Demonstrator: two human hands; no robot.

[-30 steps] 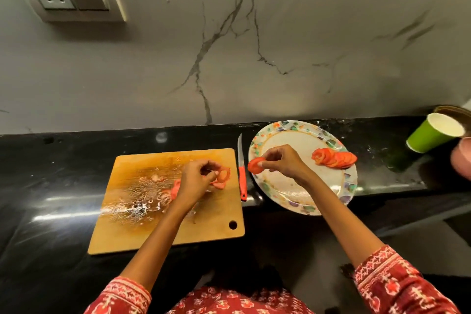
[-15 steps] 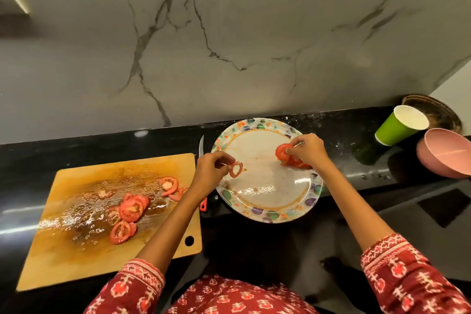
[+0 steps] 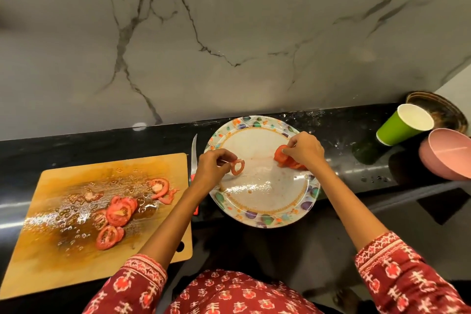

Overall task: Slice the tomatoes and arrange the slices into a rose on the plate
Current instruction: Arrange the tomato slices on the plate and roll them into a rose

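Note:
A patterned plate (image 3: 265, 214) sits on the black counter in front of me. My left hand (image 3: 212, 167) pinches a thin ring-shaped tomato slice (image 3: 237, 167) over the plate's left part. My right hand (image 3: 304, 150) holds a full tomato slice (image 3: 281, 154) upright against a short row of overlapping slices (image 3: 293, 165) on the plate's right side. Several more tomato slices (image 3: 119, 214) lie on the wet wooden cutting board (image 3: 51, 250) to the left. A red-handled knife (image 3: 194, 158) lies between board and plate, its handle partly hidden by my left forearm.
A green paper cup (image 3: 402, 123) and a pink bowl (image 3: 446, 158) stand at the right, with a dark woven dish (image 3: 438, 107) behind them. A marble wall rises behind the counter. The counter's front edge runs just below the plate.
My left hand left the board carrying the ring slice to the plate. My right hand carried its slice across the plate to the row on the right. The view shifted right.

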